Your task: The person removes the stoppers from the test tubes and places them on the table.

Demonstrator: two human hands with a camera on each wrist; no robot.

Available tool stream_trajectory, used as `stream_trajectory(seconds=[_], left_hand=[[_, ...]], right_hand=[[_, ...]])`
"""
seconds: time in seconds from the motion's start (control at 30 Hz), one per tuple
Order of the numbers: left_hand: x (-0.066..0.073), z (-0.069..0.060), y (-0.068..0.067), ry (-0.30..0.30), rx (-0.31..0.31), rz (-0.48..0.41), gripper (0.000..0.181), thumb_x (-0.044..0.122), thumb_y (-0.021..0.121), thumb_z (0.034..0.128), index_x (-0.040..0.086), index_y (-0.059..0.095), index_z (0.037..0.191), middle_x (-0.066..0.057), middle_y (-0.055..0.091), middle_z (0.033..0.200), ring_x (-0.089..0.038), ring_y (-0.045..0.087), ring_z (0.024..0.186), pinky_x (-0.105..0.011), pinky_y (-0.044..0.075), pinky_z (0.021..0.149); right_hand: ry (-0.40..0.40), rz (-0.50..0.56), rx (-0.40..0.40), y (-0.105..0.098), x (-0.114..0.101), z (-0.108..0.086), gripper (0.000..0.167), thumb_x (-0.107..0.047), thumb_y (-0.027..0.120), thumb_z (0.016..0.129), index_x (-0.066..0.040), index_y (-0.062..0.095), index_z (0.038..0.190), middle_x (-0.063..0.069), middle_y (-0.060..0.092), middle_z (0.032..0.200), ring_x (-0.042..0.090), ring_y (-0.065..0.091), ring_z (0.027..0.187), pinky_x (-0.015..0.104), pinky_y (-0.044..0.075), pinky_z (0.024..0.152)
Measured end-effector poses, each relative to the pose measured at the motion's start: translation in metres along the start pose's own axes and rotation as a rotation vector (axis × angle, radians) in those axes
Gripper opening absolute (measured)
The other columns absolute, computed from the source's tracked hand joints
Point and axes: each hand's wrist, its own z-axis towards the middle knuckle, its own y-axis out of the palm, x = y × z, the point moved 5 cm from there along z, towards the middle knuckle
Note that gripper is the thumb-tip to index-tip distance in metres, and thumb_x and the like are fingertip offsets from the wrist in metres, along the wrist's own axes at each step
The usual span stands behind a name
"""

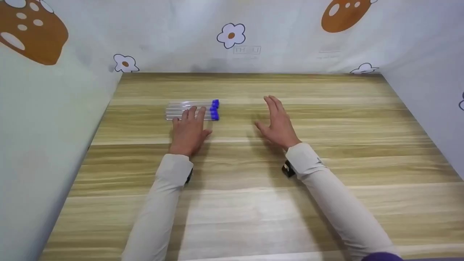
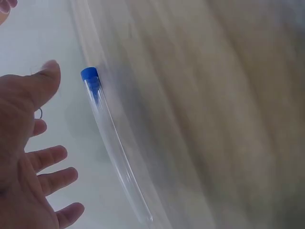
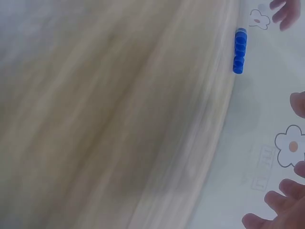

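Note:
Several clear test tubes [image 1: 174, 110] with blue caps [image 1: 215, 114] lie side by side on the wooden table, caps toward the right. My left hand [image 1: 188, 134] hovers by the near side of the row, its spread fingers overlapping the tubes in the head view. The left wrist view shows one capped test tube [image 2: 116, 145] lengthwise and a gap between it and the thumb [image 2: 45, 83]. To the right of the tubes, my right hand [image 1: 279, 127] is held over the table with fingers extended and holds nothing. From the right wrist, only the caps [image 3: 239, 52] show clearly.
The wood-grain table [image 1: 239, 217] meets a pale back wall covering [image 1: 174, 36] printed with flowers and orange shapes. Similar pale sheets [image 1: 40, 137] rise along the left and right sides. A small black device [image 1: 288, 169] sits at the right wrist.

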Motion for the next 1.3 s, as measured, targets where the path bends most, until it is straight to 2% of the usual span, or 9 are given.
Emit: stream_trajectory(seconds=[0.13, 0.43, 0.57, 0.8, 1.07, 1.3], left_hand=[[-0.005, 0.002, -0.002, 0.0, 0.003, 0.001, 0.068, 0.035, 0.066, 0.088, 0.011, 0.036, 0.144, -0.018, 0.04, 0.143, -0.037, 0.04, 0.131, -0.06, 0.035, 0.098], [-0.012, 0.005, -0.004, 0.002, 0.014, 0.015, 0.057, 0.025, 0.069, 0.087, 0.008, 0.045, 0.136, -0.019, 0.047, 0.135, -0.037, 0.047, 0.123, -0.059, 0.037, 0.096], [-0.016, 0.01, -0.005, 0.002, 0.018, 0.009, 0.05, 0.021, 0.068, 0.0875, 0.006, 0.049, 0.131, -0.02, 0.05, 0.131, -0.038, 0.049, 0.121, -0.059, 0.037, 0.095], [-0.024, 0.017, -0.003, -0.01, 0.0, 0.007, 0.044, 0.019, 0.067, 0.0879, 0.004, 0.052, 0.126, -0.02, 0.052, 0.125, -0.038, 0.05, 0.116, -0.059, 0.037, 0.094], [-0.029, 0.021, 0.001, -0.014, -0.054, -0.025, 0.041, 0.018, 0.064, 0.0892, 0.003, 0.051, 0.125, -0.021, 0.051, 0.122, -0.038, 0.049, 0.115, -0.058, 0.035, 0.095], [-0.029, 0.025, -0.002, 0.018, -0.032, -0.021, 0.036, 0.017, 0.066, 0.0877, 0.002, 0.055, 0.118, -0.02, 0.055, 0.114, -0.037, 0.052, 0.109, -0.057, 0.039, 0.091]], right_hand=[[-0.007, 0.035, 0.012, 0.004, -0.001, 0.003, 0.071, -0.017, 0.067, 0.085, 0.001, 0.032, 0.143, 0.022, 0.032, 0.148, 0.035, 0.037, 0.135, 0.047, 0.033, 0.11], [-0.008, 0.106, 0.019, 0.012, 0.001, 0.007, 0.066, -0.017, 0.067, 0.086, 0.004, 0.035, 0.141, 0.023, 0.035, 0.145, 0.035, 0.037, 0.135, 0.045, 0.031, 0.111], [0.009, 0.144, 0.021, 0.013, 0.002, 0.01, 0.063, -0.016, 0.066, 0.087, 0.004, 0.038, 0.139, 0.022, 0.038, 0.143, 0.035, 0.038, 0.134, 0.044, 0.031, 0.111], [0.063, 0.222, 0.013, 0.018, 0.004, 0.015, 0.059, -0.015, 0.066, 0.088, 0.003, 0.039, 0.138, 0.02, 0.041, 0.139, 0.039, 0.045, 0.124, 0.045, 0.039, 0.104], [0.118, 0.302, -0.002, 0.019, 0.009, 0.015, 0.06, -0.014, 0.065, 0.089, 0.003, 0.037, 0.139, 0.021, 0.039, 0.14, 0.041, 0.044, 0.126, 0.049, 0.037, 0.105], [0.158, 0.32, 0.005, 0.017, 0.013, 0.017, 0.059, -0.016, 0.065, 0.089, 0.0, 0.039, 0.139, 0.02, 0.04, 0.139, 0.04, 0.045, 0.126, 0.048, 0.038, 0.104]])
